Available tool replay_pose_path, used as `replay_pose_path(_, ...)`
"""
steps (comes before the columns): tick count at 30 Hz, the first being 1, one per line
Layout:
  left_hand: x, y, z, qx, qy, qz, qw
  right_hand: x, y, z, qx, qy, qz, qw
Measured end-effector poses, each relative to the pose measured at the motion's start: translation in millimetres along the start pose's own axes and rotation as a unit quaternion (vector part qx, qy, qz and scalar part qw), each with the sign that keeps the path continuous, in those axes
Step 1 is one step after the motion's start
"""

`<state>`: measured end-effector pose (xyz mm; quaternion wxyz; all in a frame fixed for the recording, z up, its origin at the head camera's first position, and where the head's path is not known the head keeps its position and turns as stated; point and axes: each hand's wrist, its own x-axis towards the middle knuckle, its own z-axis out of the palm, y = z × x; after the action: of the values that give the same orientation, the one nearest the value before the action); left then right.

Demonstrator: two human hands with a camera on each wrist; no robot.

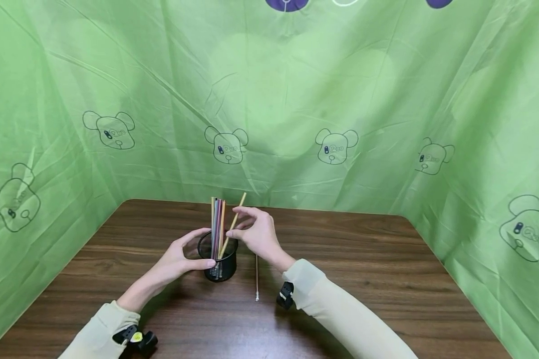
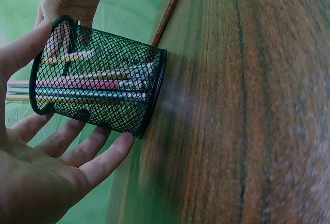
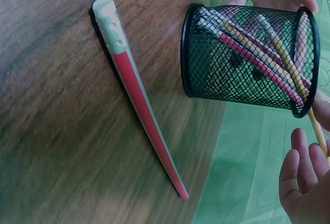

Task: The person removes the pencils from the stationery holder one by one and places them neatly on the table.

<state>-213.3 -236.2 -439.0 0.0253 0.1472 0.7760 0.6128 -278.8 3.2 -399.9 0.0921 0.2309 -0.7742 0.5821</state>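
Note:
A black mesh pencil cup (image 1: 229, 270) stands upright on the table with a bundle of coloured pencils (image 1: 216, 214) leaning inside it. My left hand (image 1: 172, 260) holds the cup from the left, thumb near the rim and fingers along the mesh (image 2: 103, 74). Between thumb and fingers, my right hand (image 1: 261, 237) pinches a yellow pencil (image 1: 242, 200) tilted to the right; its lower end is inside the cup, showing through the mesh. Just right of the cup, a red pencil (image 3: 140, 108) with a white eraser lies on the table.
The dark wooden table (image 1: 341, 269) runs back to a green curtain (image 1: 287, 89) with bear-face drawings, which also encloses both sides. A black wrist camera (image 1: 285, 295) sits on the right cuff and another (image 1: 136, 339) on the left one.

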Motion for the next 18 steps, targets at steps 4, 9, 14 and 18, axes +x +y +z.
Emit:
replay_pose_path(4, 0.4, 0.8, 0.4, -0.001, -0.001, -0.001, 1.0, 1.2, 2.2, 3.0, 0.001, 0.008, 0.001, 1.0)
replay_pose_path(9, 0.1, 1.1, 0.7, -0.001, 0.0, 0.002, 1.0, 4.0, 5.3, 5.5, -0.013, 0.012, 0.001, 0.9998)
replay_pose_path(14, 0.3, 1.1, 1.0, -0.004, -0.001, 0.004, 1.0, 7.4, 6.9, 7.2, -0.013, 0.015, 0.008, 0.9998)
replay_pose_path(18, 0.1, 0.8, 0.7, -0.003, 0.001, 0.003, 1.0, 9.5, 5.5, 8.1, -0.01, 0.017, 0.006, 0.9998)
